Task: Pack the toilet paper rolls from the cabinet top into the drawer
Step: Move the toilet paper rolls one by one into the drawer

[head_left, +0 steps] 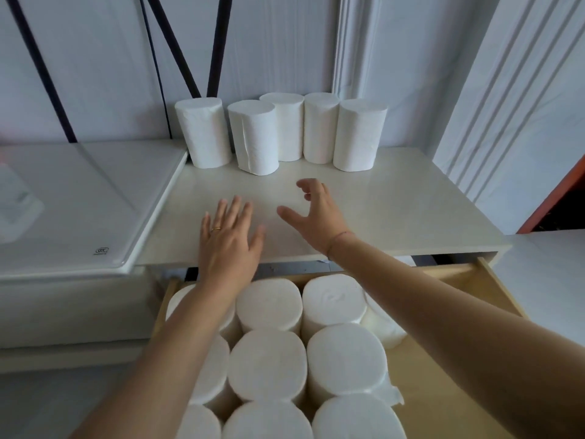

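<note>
Several white toilet paper rolls [253,137] stand upright in a row at the back of the white cabinet top [395,210]. Below its front edge the wooden drawer [493,289] is pulled out, with several rolls [267,364] packed upright in its left and middle part. My left hand [229,240] hovers flat over the cabinet top's front, fingers spread, holding nothing. My right hand [316,213] reaches over the top toward the row, fingers curled apart, empty. Both hands are well short of the standing rolls.
A white appliance lid [79,201] adjoins the cabinet on the left, slightly higher. Dark straps [177,45] hang along the white wall behind. The drawer's right part shows bare wood floor [443,359]. An orange-edged opening [557,198] lies at the right.
</note>
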The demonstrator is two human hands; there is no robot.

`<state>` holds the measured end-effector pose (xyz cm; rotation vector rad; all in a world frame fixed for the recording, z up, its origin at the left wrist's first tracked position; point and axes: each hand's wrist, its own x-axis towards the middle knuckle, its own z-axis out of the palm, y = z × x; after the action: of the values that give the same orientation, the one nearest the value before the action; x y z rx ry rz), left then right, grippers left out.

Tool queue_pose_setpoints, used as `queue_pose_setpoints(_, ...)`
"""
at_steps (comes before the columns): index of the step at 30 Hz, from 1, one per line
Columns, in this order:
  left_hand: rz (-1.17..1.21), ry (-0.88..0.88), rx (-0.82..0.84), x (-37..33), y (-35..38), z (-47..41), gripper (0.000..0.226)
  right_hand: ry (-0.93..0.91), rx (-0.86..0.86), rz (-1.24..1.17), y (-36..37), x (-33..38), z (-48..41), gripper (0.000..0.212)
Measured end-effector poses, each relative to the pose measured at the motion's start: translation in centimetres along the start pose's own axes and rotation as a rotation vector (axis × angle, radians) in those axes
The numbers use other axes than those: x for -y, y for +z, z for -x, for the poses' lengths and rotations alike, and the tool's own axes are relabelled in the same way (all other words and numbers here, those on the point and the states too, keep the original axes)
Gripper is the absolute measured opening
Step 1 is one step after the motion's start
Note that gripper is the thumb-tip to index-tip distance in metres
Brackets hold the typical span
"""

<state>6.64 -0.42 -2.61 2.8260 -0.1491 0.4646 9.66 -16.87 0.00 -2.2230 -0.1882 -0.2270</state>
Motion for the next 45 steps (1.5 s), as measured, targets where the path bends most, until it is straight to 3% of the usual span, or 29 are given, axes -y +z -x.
queue_pose_setpoints(8, -0.027, -0.094, 0.05, 5.0, 0.4, -1.8, 0.057, -0.065, 0.073, -0.103, 7.3, 4.2, -7.5, 0.081)
queue_pose_setpoints(13, -0.084, -0.095, 0.09, 5.9, 1.3, -2.1, 0.066, 0.036, -0.302, -0.102, 9.4, 4.8, -12.0, 0.082)
queue_pose_setpoints(17, -0.077, -0.09, 0.102, 5.9, 1.7, -1.9, 0.073, 0.142, -0.407, -0.085, 9.7, 3.4, -15.1, 0.092)
queue_pose_setpoints(21, -0.101, -0.088, 0.105, 6.0, 1.8, -1.9, 0.068, 0.213, -0.337, -0.18, 9.9, 2.2, -17.4, 0.102)
queue_pose_setpoints(27, -0.126, -0.086, 0.084, 5.9, 1.8, -1.7, 0.062, 0.231, -0.375, -0.252, 10.0, 1.4, -18.6, 0.09)
queue_pose_setpoints(32, -0.11, -0.087, 0.085, 5.8, 1.8, -1.7, 0.061, 0.241, -0.24, -0.226, 10.1, 1.2, -18.8, 0.091)
queue_pose_setpoints(38, -0.106, -0.079, 0.08, 5.9, 1.9, -1.7, 0.061, 0.203, -0.207, -0.443, 9.4, 1.4, -18.0, 0.076)
queue_pose_setpoints(45, -0.099, -0.089, 0.144, 6.1, 1.8, -2.0, 0.064, 0.195, -0.105, -0.417, 7.0, 0.5, -14.4, 0.083)
